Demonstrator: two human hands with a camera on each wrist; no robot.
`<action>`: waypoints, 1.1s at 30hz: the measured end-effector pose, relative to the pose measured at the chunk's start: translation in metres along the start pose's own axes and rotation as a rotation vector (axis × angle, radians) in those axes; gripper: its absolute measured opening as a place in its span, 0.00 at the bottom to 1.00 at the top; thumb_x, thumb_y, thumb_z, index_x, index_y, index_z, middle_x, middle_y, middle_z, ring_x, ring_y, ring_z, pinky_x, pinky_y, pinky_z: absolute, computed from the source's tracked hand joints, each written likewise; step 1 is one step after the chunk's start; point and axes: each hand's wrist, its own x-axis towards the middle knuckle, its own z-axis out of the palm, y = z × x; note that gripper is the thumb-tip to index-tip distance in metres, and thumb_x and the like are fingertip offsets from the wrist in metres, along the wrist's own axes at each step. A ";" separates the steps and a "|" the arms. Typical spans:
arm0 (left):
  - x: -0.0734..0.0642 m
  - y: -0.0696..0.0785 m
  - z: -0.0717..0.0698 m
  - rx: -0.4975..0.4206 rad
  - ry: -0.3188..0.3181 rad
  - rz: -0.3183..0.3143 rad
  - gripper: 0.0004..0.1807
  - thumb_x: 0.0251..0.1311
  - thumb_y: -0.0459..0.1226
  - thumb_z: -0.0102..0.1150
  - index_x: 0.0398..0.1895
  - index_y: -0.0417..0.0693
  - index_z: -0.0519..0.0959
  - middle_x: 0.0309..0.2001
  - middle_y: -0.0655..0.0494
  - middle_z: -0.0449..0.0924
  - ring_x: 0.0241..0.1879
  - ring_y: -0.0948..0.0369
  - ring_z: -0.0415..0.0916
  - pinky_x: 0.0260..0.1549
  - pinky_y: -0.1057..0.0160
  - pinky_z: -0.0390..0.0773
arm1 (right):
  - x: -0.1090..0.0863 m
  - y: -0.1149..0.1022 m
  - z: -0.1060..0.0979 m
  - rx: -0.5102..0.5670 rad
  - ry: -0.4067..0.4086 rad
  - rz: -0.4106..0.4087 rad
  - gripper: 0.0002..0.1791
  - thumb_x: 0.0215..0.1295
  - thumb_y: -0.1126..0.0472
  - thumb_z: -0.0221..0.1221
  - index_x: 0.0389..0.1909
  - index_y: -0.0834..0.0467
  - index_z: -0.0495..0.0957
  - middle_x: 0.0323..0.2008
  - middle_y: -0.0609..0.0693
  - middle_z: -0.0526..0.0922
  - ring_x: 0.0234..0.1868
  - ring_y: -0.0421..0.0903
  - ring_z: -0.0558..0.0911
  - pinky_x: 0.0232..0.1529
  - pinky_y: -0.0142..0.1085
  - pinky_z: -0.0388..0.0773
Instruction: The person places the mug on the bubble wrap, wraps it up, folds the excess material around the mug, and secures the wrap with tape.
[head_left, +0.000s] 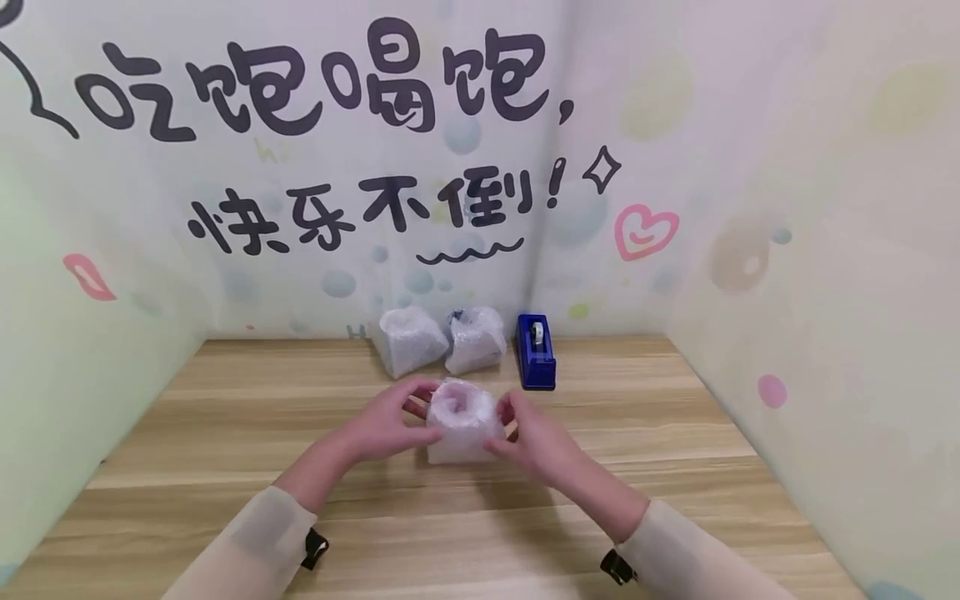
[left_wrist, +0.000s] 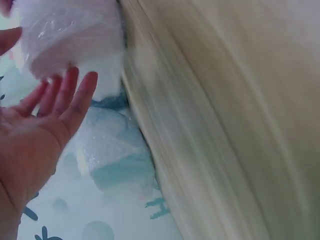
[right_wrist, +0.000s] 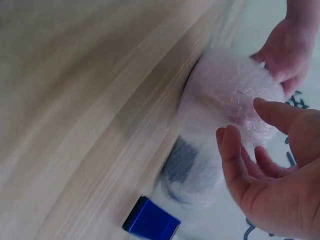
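Note:
A bundle in clear bubble wrap [head_left: 463, 442], with a round hollow in its top, stands on the table between both hands. At its left side is my left hand [head_left: 384, 422], thumb by the front and fingers by the back. My right hand [head_left: 542, 442] flanks the other side, its fingers loosely bent. The left wrist view has the left fingertips [left_wrist: 72, 75] right at the wrap [left_wrist: 75, 30]. In the right wrist view, the right thumb [right_wrist: 270, 111] overlaps the wrapped bundle [right_wrist: 215, 85], with the other fingers spread beside it.
Two more bubble-wrapped bundles, one on the left [head_left: 411, 343] and one on the right [head_left: 477, 340], stand against the back wall. Right of them is a blue tape dispenser [head_left: 536, 367]. Printed walls enclose the wooden table [head_left: 285, 383] at the back and sides.

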 end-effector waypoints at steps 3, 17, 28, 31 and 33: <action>-0.003 0.000 -0.001 -0.004 0.070 -0.070 0.36 0.64 0.40 0.80 0.71 0.38 0.75 0.60 0.41 0.83 0.56 0.50 0.86 0.51 0.55 0.90 | 0.018 0.006 0.001 0.021 0.015 -0.009 0.18 0.70 0.63 0.74 0.52 0.57 0.76 0.48 0.55 0.88 0.42 0.48 0.90 0.41 0.40 0.90; 0.024 -0.010 -0.011 0.109 0.242 -0.074 0.29 0.72 0.38 0.72 0.74 0.42 0.78 0.61 0.40 0.84 0.57 0.44 0.86 0.53 0.51 0.91 | 0.086 0.003 0.009 -0.057 0.061 0.018 0.18 0.75 0.60 0.70 0.59 0.58 0.78 0.58 0.57 0.89 0.57 0.55 0.90 0.55 0.45 0.90; 0.031 -0.015 -0.015 0.121 0.232 -0.029 0.31 0.75 0.35 0.68 0.78 0.37 0.73 0.65 0.31 0.78 0.61 0.38 0.85 0.58 0.47 0.89 | 0.092 0.002 0.011 -0.056 0.080 0.025 0.18 0.76 0.59 0.70 0.60 0.58 0.78 0.59 0.58 0.89 0.58 0.56 0.90 0.57 0.47 0.90; 0.028 -0.016 -0.014 0.144 0.214 -0.043 0.36 0.77 0.37 0.66 0.82 0.34 0.67 0.67 0.29 0.73 0.64 0.37 0.82 0.62 0.44 0.87 | 0.091 0.003 0.012 -0.047 0.079 0.028 0.19 0.76 0.59 0.70 0.61 0.58 0.78 0.59 0.58 0.89 0.58 0.56 0.90 0.57 0.47 0.90; 0.025 -0.017 -0.013 0.160 0.201 -0.042 0.38 0.79 0.39 0.64 0.84 0.32 0.62 0.69 0.29 0.70 0.66 0.37 0.80 0.65 0.42 0.84 | 0.090 0.004 0.013 -0.037 0.071 0.025 0.19 0.76 0.59 0.70 0.61 0.58 0.77 0.60 0.58 0.89 0.58 0.56 0.90 0.57 0.47 0.90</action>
